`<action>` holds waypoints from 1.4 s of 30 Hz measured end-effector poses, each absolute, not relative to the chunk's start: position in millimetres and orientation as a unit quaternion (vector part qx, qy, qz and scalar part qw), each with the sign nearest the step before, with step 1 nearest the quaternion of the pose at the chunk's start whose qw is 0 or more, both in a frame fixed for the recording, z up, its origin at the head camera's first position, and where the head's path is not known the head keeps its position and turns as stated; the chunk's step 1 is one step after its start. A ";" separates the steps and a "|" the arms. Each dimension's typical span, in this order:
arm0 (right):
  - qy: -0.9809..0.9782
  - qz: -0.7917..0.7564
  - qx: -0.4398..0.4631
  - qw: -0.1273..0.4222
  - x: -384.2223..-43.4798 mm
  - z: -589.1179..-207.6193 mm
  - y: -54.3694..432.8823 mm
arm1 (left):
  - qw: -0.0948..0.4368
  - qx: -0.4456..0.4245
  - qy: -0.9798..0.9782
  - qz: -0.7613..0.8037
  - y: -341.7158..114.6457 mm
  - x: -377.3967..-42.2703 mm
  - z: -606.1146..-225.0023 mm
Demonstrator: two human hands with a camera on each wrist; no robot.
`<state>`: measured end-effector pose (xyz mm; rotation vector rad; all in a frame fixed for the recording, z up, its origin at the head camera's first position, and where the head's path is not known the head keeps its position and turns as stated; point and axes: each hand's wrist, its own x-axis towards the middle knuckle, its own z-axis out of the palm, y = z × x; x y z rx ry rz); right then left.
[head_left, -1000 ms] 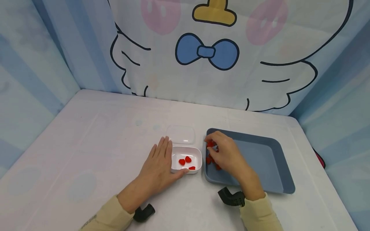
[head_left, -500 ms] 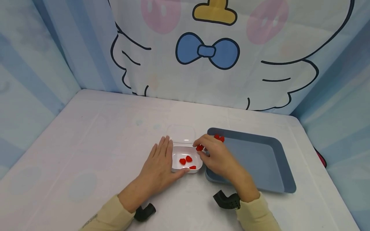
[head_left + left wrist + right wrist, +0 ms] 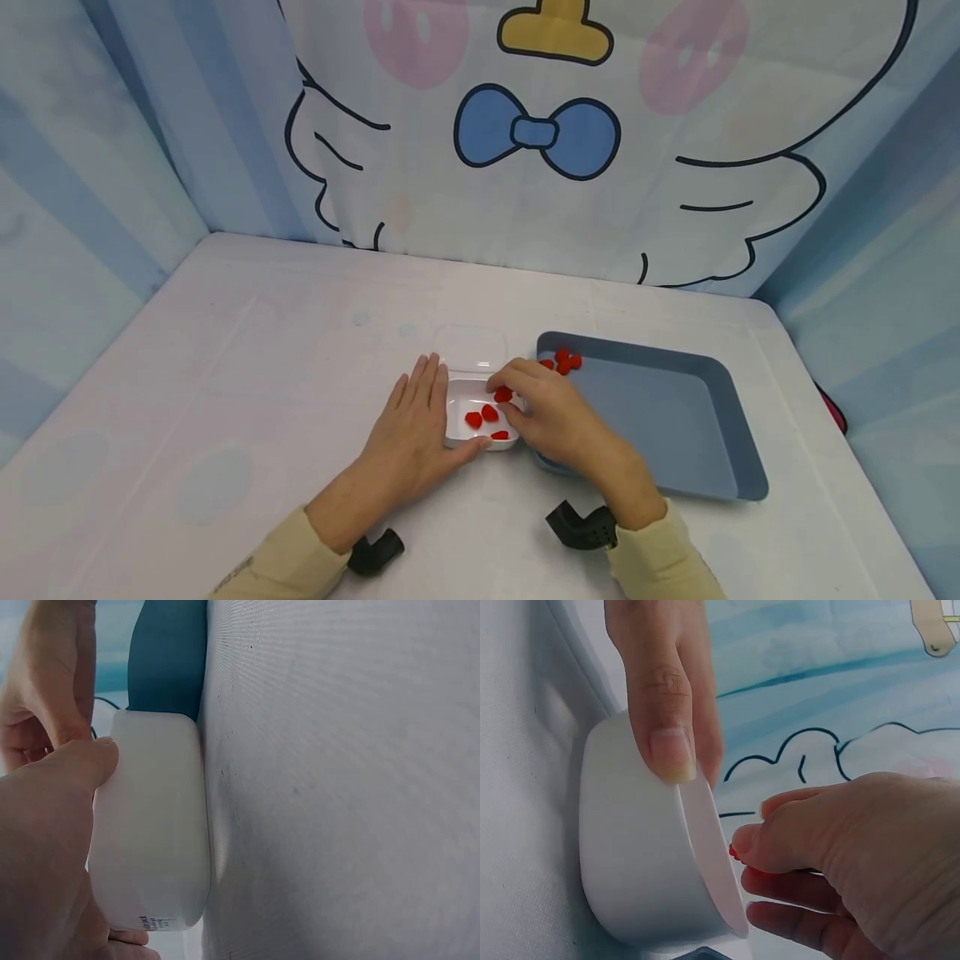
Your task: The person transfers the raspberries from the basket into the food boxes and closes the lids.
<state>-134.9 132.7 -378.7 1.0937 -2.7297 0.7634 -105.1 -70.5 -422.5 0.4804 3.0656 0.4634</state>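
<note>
A small white box (image 3: 467, 392) with rounded corners stands between my hands. Several small red pieces (image 3: 490, 413) lie on its floor. My left hand (image 3: 408, 442) rests along the box's left side with straight fingers, its thumb (image 3: 667, 746) lying over the near rim. Over the box's right part, my right hand (image 3: 566, 417) pinches a red piece (image 3: 503, 395) between thumb and fingertips. From the right wrist, only a bumpy red edge (image 3: 735, 853) of it shows past the thumb, close to the rim.
A blue-grey tray (image 3: 660, 425) stands right of the box, with several more red pieces (image 3: 564, 362) in its far left corner, partly hidden by my right hand. Behind the box lies a clear lid (image 3: 471, 348). A printed curtain (image 3: 420, 183) hangs behind the table.
My right hand has picked up a red piece from the tray and carried it left over the box. My left hand has stayed in place at the box.
</note>
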 end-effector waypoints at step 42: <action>-0.908 0.285 0.290 0.101 -148.9 -370.7 170.4 | 0.002 0.149 0.975 0.163 -69.8 -105.9 -422.2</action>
